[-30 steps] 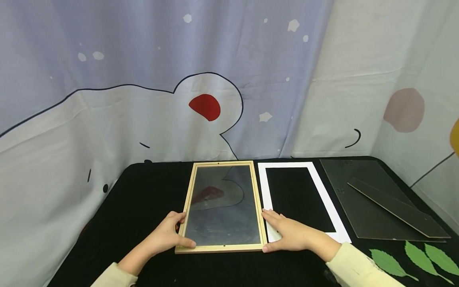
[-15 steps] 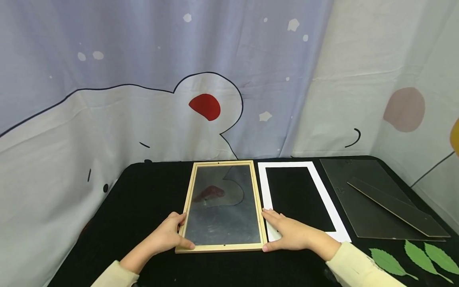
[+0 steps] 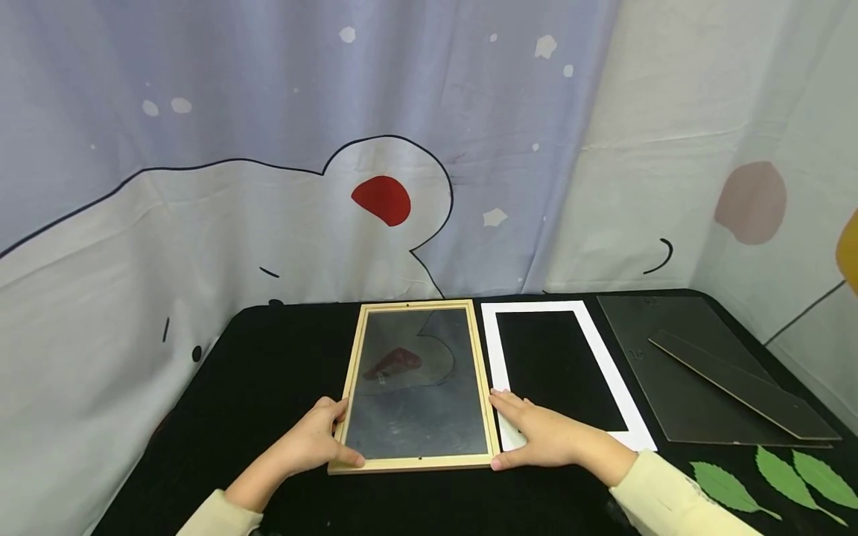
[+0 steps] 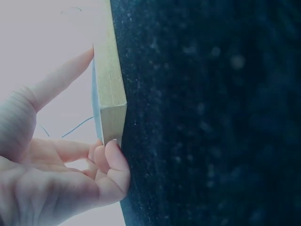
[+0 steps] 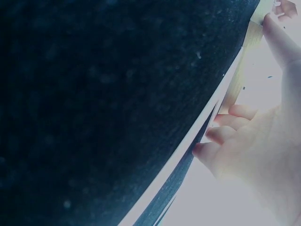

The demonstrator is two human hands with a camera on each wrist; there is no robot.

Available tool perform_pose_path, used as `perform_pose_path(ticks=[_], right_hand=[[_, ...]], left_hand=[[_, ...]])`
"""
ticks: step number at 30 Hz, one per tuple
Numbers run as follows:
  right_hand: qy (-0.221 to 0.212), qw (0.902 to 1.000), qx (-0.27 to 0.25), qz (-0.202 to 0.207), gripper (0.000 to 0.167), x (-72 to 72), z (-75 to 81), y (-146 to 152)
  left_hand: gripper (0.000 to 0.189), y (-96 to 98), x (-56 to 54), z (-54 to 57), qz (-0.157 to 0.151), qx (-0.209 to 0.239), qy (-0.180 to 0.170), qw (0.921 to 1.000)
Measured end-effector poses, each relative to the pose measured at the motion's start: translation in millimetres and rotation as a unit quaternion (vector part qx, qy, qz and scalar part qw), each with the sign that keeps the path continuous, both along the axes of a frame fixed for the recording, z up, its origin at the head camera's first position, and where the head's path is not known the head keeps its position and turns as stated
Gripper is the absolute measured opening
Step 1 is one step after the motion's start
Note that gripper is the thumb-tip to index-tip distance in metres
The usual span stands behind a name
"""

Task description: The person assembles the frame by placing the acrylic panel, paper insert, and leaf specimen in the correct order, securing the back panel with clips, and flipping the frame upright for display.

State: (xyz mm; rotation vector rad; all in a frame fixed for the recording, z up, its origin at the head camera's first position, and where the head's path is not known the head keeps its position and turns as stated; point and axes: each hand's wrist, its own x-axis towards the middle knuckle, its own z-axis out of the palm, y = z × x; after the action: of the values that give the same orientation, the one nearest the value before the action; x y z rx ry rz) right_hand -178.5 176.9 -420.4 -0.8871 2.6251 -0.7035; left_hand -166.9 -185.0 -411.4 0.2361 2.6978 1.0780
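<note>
A pale wooden picture frame (image 3: pixel 429 462) lies flat on black cloth in the head view, with a shiny clear pane (image 3: pixel 415 409) inside it. My left hand (image 3: pixel 311 438) grips its near left corner. The thumb rests along the near edge while the other fingers curl against the left side, as the left wrist view also shows by the frame's wooden corner (image 4: pixel 112 120). At the near right corner, my right hand (image 3: pixel 546 434) touches the frame's right side with extended fingers. Its thumb meets the near corner, and the hand lies partly over a white mat border (image 3: pixel 608 370).
Right of the mat lies a dark backing board (image 3: pixel 670 402). A narrow dark folded flap or strip (image 3: pixel 744 391) slants up on it. Several green leaves (image 3: pixel 724 487) lie at the near right. A patterned curtain (image 3: pixel 268 223) hangs behind the black-covered table (image 3: pixel 281 350).
The head view has shifted very slightly. Both hands and the picture frame hold nearly the same positions; the reflection in the pane has changed a little.
</note>
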Motion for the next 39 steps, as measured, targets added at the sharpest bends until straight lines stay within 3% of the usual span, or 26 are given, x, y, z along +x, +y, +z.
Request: perform_pose_path(ticks=[16,21,26,31,39], right_hand=[[0.003,1.0,0.002,0.005,0.101,-0.7,-1.2,-1.9],[0.002,1.0,0.001,0.006,0.101,-1.1,-2.0,-2.4],[0.002,1.0,0.0,0.008,0.1,-0.9,-2.1,-2.7],[0.007,0.9999,-0.003,0.013,0.1,-0.3,-0.5,-1.5],[0.033,0.9994,0.006,0.01,0.101,0.9,3.1,-0.7]], left_hand=[[0.107,-1.7,-0.2,2.8,0.003,0.001,-0.006,1.0],[0.088,-2.2,0.7,3.8,0.013,-0.005,-0.005,0.9999],[0.066,-3.0,-0.1,4.5,0.021,0.009,-0.028,0.9994],[0.076,-4.6,-0.2,3.2,0.005,0.046,-0.06,0.9971],[0.095,-3.4,-3.1,4.9,-0.022,0.034,-0.044,0.9982]])
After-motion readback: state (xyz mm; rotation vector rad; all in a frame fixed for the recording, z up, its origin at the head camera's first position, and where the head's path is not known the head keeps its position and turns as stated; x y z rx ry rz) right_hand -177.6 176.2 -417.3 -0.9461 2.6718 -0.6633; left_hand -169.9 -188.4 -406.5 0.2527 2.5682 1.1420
